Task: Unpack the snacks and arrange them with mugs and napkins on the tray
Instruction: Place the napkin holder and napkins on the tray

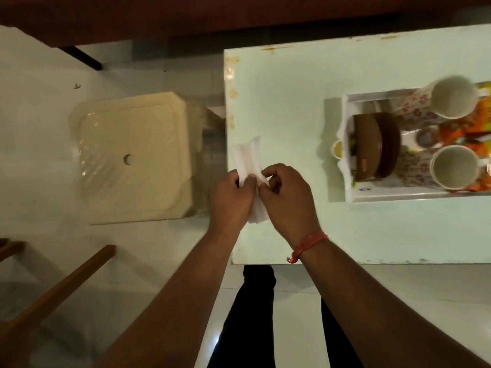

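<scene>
Both forearms reach forward over the near left corner of the pale green tabletop [292,102]. The left hand [231,200] and right hand [287,200] pinch a folded white paper napkin [248,162] between curled fingers. The white rectangular tray [398,196] sits well to the right, beside a cream plastic stool [132,160] on white floor.

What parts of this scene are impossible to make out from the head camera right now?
- Snack packets: cut off by the right frame edge; print unreadable.
- Tray: its right end runs out of frame.
- Napkin: its middle is hidden by the left hand and right hand; sheet count unclear.
- Small cup: half hidden behind the tray wall.
- Brown plates: whatever lies under them is hidden.
</scene>
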A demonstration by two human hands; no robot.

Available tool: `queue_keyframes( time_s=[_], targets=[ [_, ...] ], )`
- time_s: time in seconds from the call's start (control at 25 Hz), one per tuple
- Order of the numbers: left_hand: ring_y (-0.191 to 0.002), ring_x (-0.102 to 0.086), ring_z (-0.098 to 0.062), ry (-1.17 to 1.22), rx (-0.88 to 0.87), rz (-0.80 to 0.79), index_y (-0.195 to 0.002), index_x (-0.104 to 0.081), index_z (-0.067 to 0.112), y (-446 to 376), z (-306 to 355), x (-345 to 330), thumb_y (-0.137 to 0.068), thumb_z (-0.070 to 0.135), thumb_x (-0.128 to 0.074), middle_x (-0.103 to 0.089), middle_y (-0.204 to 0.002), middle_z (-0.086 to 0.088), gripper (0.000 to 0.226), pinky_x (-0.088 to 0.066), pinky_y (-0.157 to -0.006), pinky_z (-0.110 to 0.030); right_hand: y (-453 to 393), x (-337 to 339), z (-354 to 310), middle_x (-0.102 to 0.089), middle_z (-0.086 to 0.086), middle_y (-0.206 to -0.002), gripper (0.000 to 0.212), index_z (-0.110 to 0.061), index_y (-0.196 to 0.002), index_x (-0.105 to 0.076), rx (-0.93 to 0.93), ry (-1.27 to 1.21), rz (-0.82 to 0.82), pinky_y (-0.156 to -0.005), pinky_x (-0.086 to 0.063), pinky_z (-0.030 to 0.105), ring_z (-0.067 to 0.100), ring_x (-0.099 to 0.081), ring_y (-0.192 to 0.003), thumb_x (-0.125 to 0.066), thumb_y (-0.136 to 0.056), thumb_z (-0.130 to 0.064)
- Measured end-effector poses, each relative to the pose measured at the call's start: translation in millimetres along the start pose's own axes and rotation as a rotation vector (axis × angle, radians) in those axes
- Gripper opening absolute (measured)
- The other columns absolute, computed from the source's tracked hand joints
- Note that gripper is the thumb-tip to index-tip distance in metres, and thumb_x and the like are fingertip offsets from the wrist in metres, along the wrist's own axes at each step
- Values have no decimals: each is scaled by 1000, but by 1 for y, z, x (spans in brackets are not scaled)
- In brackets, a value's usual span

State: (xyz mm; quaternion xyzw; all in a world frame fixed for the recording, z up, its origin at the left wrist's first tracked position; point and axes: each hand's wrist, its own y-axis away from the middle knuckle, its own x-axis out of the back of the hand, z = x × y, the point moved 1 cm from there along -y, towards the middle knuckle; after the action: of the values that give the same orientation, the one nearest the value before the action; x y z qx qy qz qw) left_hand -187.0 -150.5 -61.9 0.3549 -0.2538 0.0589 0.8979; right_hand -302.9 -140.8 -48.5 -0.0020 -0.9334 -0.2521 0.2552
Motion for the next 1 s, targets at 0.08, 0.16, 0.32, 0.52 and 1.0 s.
queue_keyframes(
  time_s=[0.08, 0.16, 0.32, 0.52, 1.0],
  targets=[
    [-49, -48, -1, 4, -35, -26, -67, -53, 18, 16, 21, -29, -91, 23, -57, -52, -52, 17, 26, -33, -45, -12, 4, 31, 17, -50, -17, -82, 14, -28, -104, -63, 9, -3, 18, -65, -36, 9, -2, -53, -76, -60, -91, -22],
    [-54, -48, -4, -1, -44, -64, -73, -57, 10, 28, 35, -52, -93, 26, -53, -55, -59, 6, 25, -39, -53, -20, 6, 57, 29, -48, -20, -84, 17, -28, -108, -63, 8, -32, 37, -68, -37, 7, -6, -52, -79, -59, -92, -22],
    [-75, -68, -27, 64, -21, -170, -81, -66, 12, 55, 65, -105, -95, 53, -44, -66, -73, -8, 49, -56, -68, -43, 9, 114, 55, -56, -13, -99, 22, -25, -113, -64, 41, -51, 19, -76, -50, 21, 2, -58, -83, -54, -93, -23],
    [-61, -59, -8, -42, -74, -42, -68, -56, 22, 65, 93, -152, -92, 53, -56, -59, -60, 6, 39, -41, -59, -26, 13, 162, 86, -59, -5, -109, 23, -23, -116, -64, 145, -29, -50, -84, -56, 35, 11, -61, -94, -55, -95, -22],
    [-69, -58, -5, -174, -218, 121, -90, -57, 16, 38, 143, -206, -89, 37, -61, -59, -76, 10, 22, -39, -59, -18, -28, 182, 131, -68, 19, -108, 22, 0, -116, -63, -747, -1485, -126, -60, -58, 29, 24, -71, -73, -59, -96, -8]
  ],
)
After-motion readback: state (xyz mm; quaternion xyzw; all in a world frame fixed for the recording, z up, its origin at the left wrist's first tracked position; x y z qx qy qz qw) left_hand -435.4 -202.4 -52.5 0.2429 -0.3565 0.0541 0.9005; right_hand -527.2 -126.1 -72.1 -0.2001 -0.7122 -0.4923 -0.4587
